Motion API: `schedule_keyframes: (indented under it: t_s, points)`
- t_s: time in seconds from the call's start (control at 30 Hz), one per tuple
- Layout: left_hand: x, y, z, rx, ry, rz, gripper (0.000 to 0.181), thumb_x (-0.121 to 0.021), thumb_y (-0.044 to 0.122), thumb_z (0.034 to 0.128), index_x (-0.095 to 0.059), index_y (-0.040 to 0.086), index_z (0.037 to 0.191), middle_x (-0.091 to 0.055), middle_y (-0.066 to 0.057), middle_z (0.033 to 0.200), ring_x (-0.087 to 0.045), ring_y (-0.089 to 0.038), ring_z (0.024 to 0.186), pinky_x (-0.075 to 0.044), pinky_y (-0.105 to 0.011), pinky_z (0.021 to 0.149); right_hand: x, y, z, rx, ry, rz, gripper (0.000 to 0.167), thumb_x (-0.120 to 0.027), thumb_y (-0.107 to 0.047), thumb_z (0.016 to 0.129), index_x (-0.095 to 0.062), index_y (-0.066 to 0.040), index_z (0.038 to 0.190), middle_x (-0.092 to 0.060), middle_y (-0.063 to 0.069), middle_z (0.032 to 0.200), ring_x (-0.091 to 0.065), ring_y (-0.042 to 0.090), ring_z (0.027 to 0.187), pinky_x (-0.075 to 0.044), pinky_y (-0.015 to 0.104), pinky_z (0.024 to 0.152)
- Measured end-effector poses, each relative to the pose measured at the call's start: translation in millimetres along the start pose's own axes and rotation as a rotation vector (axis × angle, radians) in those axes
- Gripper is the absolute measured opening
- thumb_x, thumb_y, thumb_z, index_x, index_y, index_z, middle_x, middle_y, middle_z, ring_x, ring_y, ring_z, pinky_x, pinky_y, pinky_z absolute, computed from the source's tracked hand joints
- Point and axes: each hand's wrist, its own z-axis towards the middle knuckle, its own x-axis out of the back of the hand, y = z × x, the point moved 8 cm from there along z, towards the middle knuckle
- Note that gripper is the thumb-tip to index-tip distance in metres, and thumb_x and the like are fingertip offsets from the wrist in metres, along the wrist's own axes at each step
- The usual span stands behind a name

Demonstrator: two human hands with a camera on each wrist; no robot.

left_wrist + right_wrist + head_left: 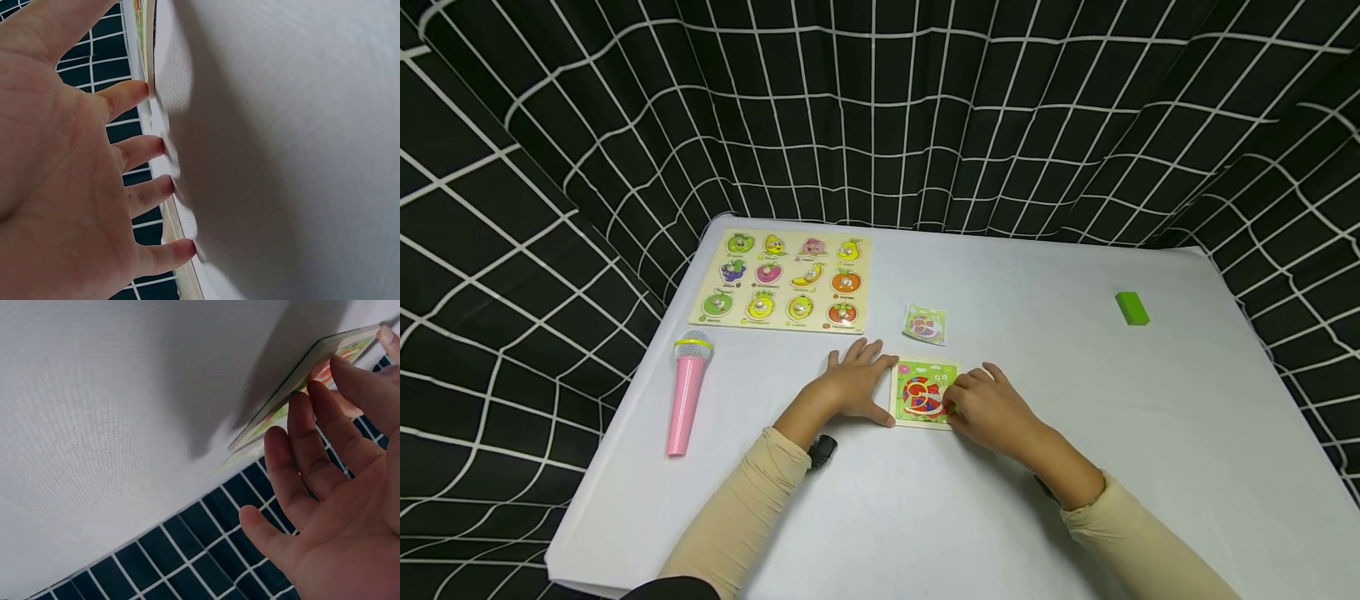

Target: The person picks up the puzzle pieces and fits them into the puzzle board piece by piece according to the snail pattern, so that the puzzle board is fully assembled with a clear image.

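Note:
A small square wooden puzzle (926, 373) with a red and blue snail-like picture on green lies flat on the table. My left hand (854, 388) is spread beside it, its thumb and index finger touching the left edge; the left wrist view shows the other fingertips (183, 250) resting on the cloth. At the puzzle's right side, my right hand (992, 410) has its fingers loosely bent, with fingertips (315, 394) on or just over the picture face in the right wrist view. I see no loose piece between them; the hand hides part of that edge.
Just behind the puzzle lies a small picture card (925, 325). A fruit peg board (782, 290) occupies the back left, with a pink toy microphone (687, 396) in front of it. A green block (1132, 308) sits far right. Black gridded curtains (880, 125) surround the white table (1150, 433).

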Motion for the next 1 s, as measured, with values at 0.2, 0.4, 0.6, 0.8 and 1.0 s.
schedule_keyframes:
  t_s: [0.2,0.4,0.6,0.8,1.0]
  points:
    - [0.5,2.0,0.9,-0.01,-0.006,0.004,0.101,-0.08,0.057,0.0704,-0.031,0.024,0.152,-0.013,-0.009,0.163,-0.005,-0.034,0.15,-0.014,-0.066,0.112,-1,2,-2.0,-0.012,0.008,0.009,0.012,-0.08,-0.015,0.076,-0.07,-0.019,0.082,-0.064,-0.007,0.083,-0.061,0.022,0.095,-0.038,0.057,0.1]
    - [-0.4,0.1,3.6,-0.01,-0.009,0.016,0.1,-0.08,0.057,0.0699,-0.032,0.024,0.151,-0.015,-0.009,0.162,-0.007,-0.034,0.149,-0.016,-0.065,0.112,-7,3,2.9,-0.046,-0.085,0.066,0.015,-0.081,-0.017,0.076,-0.071,-0.016,0.088,-0.065,-0.005,0.087,-0.061,0.022,0.092,-0.039,0.058,0.099]
    - [18.2,-7.9,3.3,-0.032,0.026,-0.009,0.102,-0.075,0.063,0.0725,-0.026,0.024,0.154,-0.014,-0.014,0.162,-0.007,-0.038,0.149,-0.013,-0.068,0.111,22,18,23.8,-0.038,-0.183,0.3,0.032,-0.073,-0.026,0.085,-0.07,-0.006,0.111,-0.071,0.005,0.107,-0.063,0.025,0.103,-0.044,0.049,0.097]
    - [103.3,-6.8,-9.9,-0.005,0.367,0.015,0.106,-0.064,0.075,0.0729,-0.013,0.033,0.156,0.006,-0.012,0.163,0.015,-0.039,0.147,0.001,-0.075,0.107,90,54,46.6,-0.248,-0.048,0.146,0.088,-0.062,-0.063,0.084,-0.03,-0.018,0.153,-0.006,0.02,0.162,-0.003,0.045,0.147,-0.005,0.07,0.11]
    - [136.3,-1.8,-27.1,0.024,0.487,0.019,0.113,-0.066,0.078,0.0676,-0.006,0.039,0.156,0.021,-0.005,0.161,0.029,-0.036,0.143,0.005,-0.075,0.105,107,61,45.2,-0.356,-0.073,0.075,0.101,-0.048,-0.08,0.08,-0.007,-0.03,0.157,0.026,0.015,0.158,0.021,0.044,0.144,0.003,0.076,0.105]
